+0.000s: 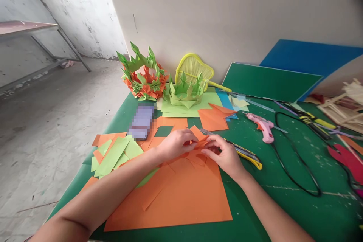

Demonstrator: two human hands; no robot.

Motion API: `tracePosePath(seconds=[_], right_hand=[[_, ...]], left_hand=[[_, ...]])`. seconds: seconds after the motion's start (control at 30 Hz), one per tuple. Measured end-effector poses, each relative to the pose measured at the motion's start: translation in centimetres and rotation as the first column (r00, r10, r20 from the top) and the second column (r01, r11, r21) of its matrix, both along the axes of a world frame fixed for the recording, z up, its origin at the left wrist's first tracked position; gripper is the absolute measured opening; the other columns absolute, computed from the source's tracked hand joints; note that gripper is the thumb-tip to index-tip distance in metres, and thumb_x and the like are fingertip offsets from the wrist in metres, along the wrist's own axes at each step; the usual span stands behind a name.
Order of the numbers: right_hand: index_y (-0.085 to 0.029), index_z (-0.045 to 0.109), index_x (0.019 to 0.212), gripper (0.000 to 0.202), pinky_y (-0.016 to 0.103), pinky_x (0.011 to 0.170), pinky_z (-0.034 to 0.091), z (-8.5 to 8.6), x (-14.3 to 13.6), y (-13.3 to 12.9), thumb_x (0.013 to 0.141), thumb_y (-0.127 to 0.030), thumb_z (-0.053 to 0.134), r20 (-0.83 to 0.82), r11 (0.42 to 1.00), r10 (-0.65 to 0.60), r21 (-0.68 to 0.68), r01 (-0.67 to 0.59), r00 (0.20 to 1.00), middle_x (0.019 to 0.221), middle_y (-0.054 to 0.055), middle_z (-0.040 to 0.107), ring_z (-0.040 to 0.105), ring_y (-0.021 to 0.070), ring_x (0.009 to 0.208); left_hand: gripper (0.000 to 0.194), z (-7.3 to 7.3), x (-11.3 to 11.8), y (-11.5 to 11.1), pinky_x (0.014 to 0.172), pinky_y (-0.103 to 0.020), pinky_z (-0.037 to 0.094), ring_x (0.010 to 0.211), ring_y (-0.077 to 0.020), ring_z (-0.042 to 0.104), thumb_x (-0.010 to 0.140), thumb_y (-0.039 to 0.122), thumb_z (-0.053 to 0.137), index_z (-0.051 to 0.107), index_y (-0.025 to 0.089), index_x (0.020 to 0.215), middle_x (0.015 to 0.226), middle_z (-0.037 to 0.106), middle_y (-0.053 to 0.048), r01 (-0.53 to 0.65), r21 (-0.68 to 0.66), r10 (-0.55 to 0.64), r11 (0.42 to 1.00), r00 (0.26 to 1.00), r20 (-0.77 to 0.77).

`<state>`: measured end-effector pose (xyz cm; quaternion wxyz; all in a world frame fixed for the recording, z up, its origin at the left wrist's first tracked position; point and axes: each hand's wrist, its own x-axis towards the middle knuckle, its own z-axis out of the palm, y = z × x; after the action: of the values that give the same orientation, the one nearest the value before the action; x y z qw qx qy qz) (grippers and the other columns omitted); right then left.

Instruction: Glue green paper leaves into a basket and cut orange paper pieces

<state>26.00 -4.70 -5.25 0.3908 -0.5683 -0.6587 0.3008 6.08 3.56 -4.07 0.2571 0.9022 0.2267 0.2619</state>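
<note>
Between my two hands is a small folded piece of orange paper [202, 143], held just above the table. My left hand [178, 143] pinches its left side, and my right hand [222, 155] grips its right side with thumb and fingers. Beneath them lies a large orange sheet [193, 200] with smaller orange pieces on it. A yellow utility knife [246, 155] rests just right of my right hand, partly hidden behind it. Beyond my hands are a folded orange piece [214, 117] and a green folded-paper crown [187, 92].
Green and orange paper scraps [113, 155] and a phone [142, 121] lie at left. Behind stand an orange-and-green paper ring [146, 87] and a yellow fan-shaped piece [194, 68]. At right are a pink glue gun [263, 126] with its looping cord, pliers [312, 121] and wooden sticks [346, 106].
</note>
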Motion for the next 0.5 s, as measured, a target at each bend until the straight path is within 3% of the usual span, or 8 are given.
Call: tracePosePath(seconds=[0.1, 0.23, 0.37, 0.43, 0.5], right_hand=[[-0.022, 0.060, 0.097, 0.022, 0.032, 0.069, 0.056, 0.1, -0.1, 0.0, 0.084, -0.039, 0.063, -0.066, 1.000, 0.030, -0.008, -0.030, 0.997, 0.085, 0.004, 0.072, 0.069, 0.0210, 0.077], [-0.022, 0.064, 0.084, 0.015, 0.031, 0.070, 0.056, 0.1, 0.2, -0.1, 0.088, -0.034, 0.057, 0.007, 0.998, 0.042, 0.054, -0.043, 0.999, 0.083, 0.004, 0.072, 0.068, 0.0197, 0.076], [-0.023, 0.065, 0.090, 0.013, 0.032, 0.072, 0.055, 0.0, 1.2, -0.1, 0.088, -0.033, 0.058, 0.072, 0.955, -0.157, 0.263, 0.133, 0.985, 0.087, 0.004, 0.072, 0.068, 0.0203, 0.079], [-0.023, 0.065, 0.096, 0.015, 0.033, 0.073, 0.055, 0.0, 1.9, 0.1, 0.089, -0.033, 0.056, 0.124, 0.905, -0.286, 0.359, 0.226, 0.950, 0.093, 0.006, 0.072, 0.068, 0.0211, 0.082], [-0.024, 0.065, 0.107, 0.022, 0.035, 0.079, 0.053, -0.1, 2.6, 0.5, 0.090, -0.032, 0.053, 0.202, 0.878, -0.346, 0.414, 0.240, 0.916, 0.103, 0.007, 0.071, 0.066, 0.0228, 0.092]], left_hand=[[0.013, 0.6, 0.1, -0.3, 0.060, -0.020, 0.044, 0.070, -0.0110, 0.059, 0.088, 0.023, 0.057, 0.068, 0.016, 0.087, 0.081, 0.064, -0.004, 0.035, -0.024, -0.035, 0.999, 0.999, 0.005], [0.015, 2.0, -0.1, -0.6, 0.062, -0.020, 0.045, 0.070, -0.0109, 0.059, 0.090, 0.022, 0.054, 0.067, 0.016, 0.085, 0.081, 0.065, -0.004, 0.031, 0.014, -0.031, 0.999, 0.999, -0.009], [0.020, 4.4, -0.7, -0.9, 0.064, -0.023, 0.045, 0.073, -0.0113, 0.060, 0.092, 0.020, 0.044, 0.063, 0.018, 0.098, 0.094, 0.066, -0.005, -0.051, 0.138, 0.056, 0.989, 0.998, -0.029], [0.022, 5.7, -1.2, -0.9, 0.064, -0.023, 0.045, 0.074, -0.0122, 0.059, 0.090, 0.017, 0.044, 0.061, 0.019, 0.103, 0.092, 0.064, -0.004, -0.062, 0.179, 0.078, 0.982, 0.993, -0.087], [0.022, 6.7, -1.7, -1.0, 0.066, -0.024, 0.045, 0.080, -0.0146, 0.060, 0.085, 0.014, 0.046, 0.061, 0.020, 0.099, 0.093, 0.063, -0.004, -0.026, 0.187, 0.065, 0.982, 0.977, -0.203]])
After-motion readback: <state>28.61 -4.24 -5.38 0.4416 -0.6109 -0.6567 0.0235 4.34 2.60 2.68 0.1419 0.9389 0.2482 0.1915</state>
